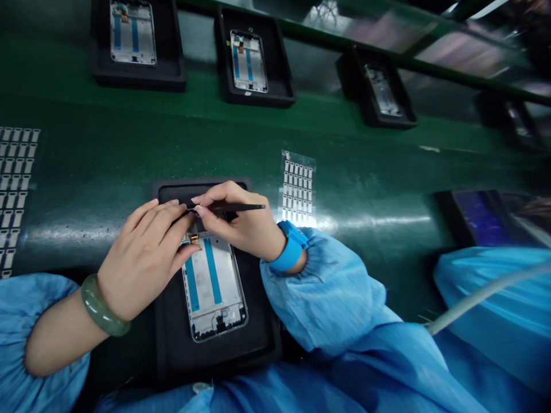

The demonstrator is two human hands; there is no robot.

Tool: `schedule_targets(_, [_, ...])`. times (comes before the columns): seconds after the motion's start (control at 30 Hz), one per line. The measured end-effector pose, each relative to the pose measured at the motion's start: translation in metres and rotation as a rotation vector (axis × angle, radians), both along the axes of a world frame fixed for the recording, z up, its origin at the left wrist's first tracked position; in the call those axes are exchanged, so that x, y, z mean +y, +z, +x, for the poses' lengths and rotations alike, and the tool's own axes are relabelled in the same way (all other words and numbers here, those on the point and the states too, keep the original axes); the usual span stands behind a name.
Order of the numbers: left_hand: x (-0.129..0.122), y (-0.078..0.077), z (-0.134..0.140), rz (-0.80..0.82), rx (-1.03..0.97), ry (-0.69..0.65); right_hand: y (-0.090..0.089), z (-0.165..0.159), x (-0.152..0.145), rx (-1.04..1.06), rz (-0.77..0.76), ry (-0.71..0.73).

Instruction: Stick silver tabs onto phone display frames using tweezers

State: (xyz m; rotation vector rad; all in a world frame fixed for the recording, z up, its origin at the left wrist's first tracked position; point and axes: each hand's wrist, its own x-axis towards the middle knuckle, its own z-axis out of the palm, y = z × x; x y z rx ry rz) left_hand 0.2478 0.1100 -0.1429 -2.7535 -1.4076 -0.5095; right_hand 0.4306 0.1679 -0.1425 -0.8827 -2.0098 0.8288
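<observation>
A phone mid-frame with two blue adhesive strips lies in a black foam tray, its upper end covered by my hands. My left hand, palm down, grips that upper end, with the thumb beside a small copper-coloured flex cable. In a pinch between thumb and fingers, my right hand holds black tweezers. Their tips point left, toward my left fingertips. What the tips touch is hidden.
Sheets of small grey stickers lie at the far left and right of the tray. Along the back stand several black trays with phone frames. A blue sleeve of another person and a dark tray are at right.
</observation>
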Motion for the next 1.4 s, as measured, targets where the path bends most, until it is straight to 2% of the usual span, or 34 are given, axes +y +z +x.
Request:
schedule_targets(0.17, [0.0005,0.0,0.0001,-0.005,-0.008,0.006,0.0025,-0.0024,-0.0007,-0.086,0.029,-0.031])
schedule_targets(0.37, [0.0016,-0.0008,-0.0011,-0.009,-0.018,-0.001,0.0035,0.0001,0.0009,-0.043,-0.075,-0.048])
schedule_targets(0.57, [0.0007,-0.0001,-0.0003,-0.037,-0.036,0.006,0.0032,0.0011,0.0001,-0.02,-0.107,-0.05])
schedule_targets(1.03, [0.001,-0.0005,-0.0007,-0.019,-0.022,0.003,0.0012,0.0007,-0.0006,-0.002,-0.038,-0.041])
schedule_targets(1.4, [0.0014,-0.0015,-0.0013,-0.008,-0.023,-0.007,0.0021,0.0013,0.0004,-0.012,-0.051,-0.039])
